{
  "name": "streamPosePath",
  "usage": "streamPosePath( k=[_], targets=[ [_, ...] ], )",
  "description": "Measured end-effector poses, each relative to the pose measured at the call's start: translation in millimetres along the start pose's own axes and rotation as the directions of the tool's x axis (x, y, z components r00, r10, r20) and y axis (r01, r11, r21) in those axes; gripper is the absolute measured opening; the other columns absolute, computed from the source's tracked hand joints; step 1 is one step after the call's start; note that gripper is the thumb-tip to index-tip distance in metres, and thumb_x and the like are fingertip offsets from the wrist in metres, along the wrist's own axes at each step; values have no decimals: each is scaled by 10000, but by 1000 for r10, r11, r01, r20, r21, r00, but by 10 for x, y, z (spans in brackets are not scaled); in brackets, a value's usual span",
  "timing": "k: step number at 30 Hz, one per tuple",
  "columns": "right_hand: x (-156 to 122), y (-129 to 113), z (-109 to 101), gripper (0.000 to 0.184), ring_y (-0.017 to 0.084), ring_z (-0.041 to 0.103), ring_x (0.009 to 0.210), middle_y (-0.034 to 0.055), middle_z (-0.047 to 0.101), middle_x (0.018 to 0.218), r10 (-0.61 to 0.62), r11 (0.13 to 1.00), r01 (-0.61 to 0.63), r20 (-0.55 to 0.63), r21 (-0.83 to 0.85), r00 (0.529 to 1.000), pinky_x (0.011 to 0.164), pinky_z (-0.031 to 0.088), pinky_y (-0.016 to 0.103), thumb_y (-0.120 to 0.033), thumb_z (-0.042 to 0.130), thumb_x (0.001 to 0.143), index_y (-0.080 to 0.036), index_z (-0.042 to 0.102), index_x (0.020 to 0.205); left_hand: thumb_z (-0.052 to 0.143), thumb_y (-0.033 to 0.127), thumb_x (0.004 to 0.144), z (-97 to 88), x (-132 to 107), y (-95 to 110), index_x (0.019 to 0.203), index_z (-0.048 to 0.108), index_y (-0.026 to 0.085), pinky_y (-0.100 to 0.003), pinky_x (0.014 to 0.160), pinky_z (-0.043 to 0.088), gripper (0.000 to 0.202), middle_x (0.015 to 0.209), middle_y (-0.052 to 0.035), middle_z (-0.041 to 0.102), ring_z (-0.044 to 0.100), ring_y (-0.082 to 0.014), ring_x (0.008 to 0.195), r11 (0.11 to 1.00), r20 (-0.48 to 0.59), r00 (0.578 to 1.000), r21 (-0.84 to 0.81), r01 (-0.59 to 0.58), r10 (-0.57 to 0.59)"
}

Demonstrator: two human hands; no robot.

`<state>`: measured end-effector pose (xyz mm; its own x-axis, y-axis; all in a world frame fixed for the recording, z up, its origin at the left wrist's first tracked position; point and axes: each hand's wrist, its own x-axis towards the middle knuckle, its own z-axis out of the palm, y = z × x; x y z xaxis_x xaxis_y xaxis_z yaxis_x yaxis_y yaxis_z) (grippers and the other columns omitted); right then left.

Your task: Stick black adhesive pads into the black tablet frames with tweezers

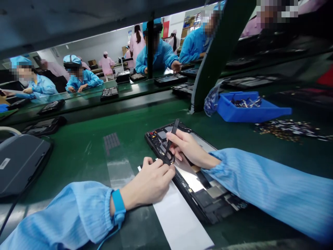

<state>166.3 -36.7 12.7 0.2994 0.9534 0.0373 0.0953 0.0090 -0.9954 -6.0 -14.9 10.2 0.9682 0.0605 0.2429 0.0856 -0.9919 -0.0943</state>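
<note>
An opened tablet (205,194) lies back-up on the green mat, its circuit boards and silver shield showing. My right hand (187,146) rests on it, fingers closed around black tweezers (170,142) whose tips point down at the tablet's near left edge. My left hand (149,182) sits just left of the tablet with fingers curled, its fingertips pinching at the same spot by the tweezer tips; what they pinch is too small to name. A white paper strip (179,218) lies under the left hand. Both arms wear light blue sleeves, with a blue wrist strap (118,203) on the left.
A blue parts tray (249,107) and a scatter of small parts (288,130) lie to the far right. A dark grey device (20,161) sits at the left edge. More tablets (109,93) ride the belt beyond, where several people in blue and pink coats work. A dark post (218,52) stands behind.
</note>
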Motion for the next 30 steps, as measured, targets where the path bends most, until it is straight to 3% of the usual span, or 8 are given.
streamPosePath(
  k=[4,9,12,16,21,25,28,30],
  targets=[
    [5,-4,0,348,69,381,239,-75,481,410,16,999,-16,1,27,1000,250,258,171,-510,531,766,-206,361,750,346,124,843,37,-38,-11,1177,426,38,-364,629,290,354,845,-84,567,455,-206,784,995,-35,995,2,97,-97],
    [7,3,4,346,62,377,238,-68,487,414,-16,1000,16,-8,12,1000,244,254,167,-502,536,783,-202,373,727,310,139,864,26,-35,14,1221,408,5,-377,632,316,393,840,-117,572,455,-236,803,984,31,984,-12,178,-178],
    [1,2,5,354,61,376,236,-66,486,409,-26,999,26,-1,23,1000,243,248,162,-506,546,786,-203,375,719,319,148,853,14,-36,115,1282,343,-9,-398,685,350,458,873,-130,572,452,-249,841,952,90,961,-142,272,-261],
    [5,-12,5,309,61,382,238,-70,480,411,-14,1000,14,9,24,1000,243,255,157,-445,531,818,-205,367,715,326,153,831,-19,-66,304,1324,283,2,-420,762,376,517,909,-134,567,450,-251,878,835,204,912,-368,409,-357],
    [21,-32,47,255,57,366,238,-77,462,388,-3,1000,3,-21,18,1000,246,241,150,-368,485,856,-200,371,701,340,171,826,-60,-97,383,1210,434,68,-381,771,403,408,833,-101,568,471,-227,838,750,208,922,-537,386,-325],
    [27,-140,80,226,64,394,262,-90,428,361,17,998,-18,-21,-54,1000,265,284,152,-307,495,860,-187,416,685,323,236,848,-62,-62,73,774,575,139,-282,631,390,280,672,-61,560,489,-166,655,755,96,943,-576,314,-319],
    [112,-290,-77,223,62,426,299,-89,429,365,-30,991,25,-32,-132,999,307,318,151,-267,498,859,-173,453,661,379,501,818,-33,100,-370,507,434,172,-242,465,278,456,465,-2,436,392,-117,462,723,128,861,-492,486,-492],
    [179,-363,-285,275,52,404,296,-88,411,354,-101,979,83,-92,-186,991,323,292,153,-270,522,843,-165,455,598,406,687,720,-13,235,-642,452,380,182,-235,418,236,573,402,8,403,357,-101,389,668,298,801,-444,598,-519]
  ],
)
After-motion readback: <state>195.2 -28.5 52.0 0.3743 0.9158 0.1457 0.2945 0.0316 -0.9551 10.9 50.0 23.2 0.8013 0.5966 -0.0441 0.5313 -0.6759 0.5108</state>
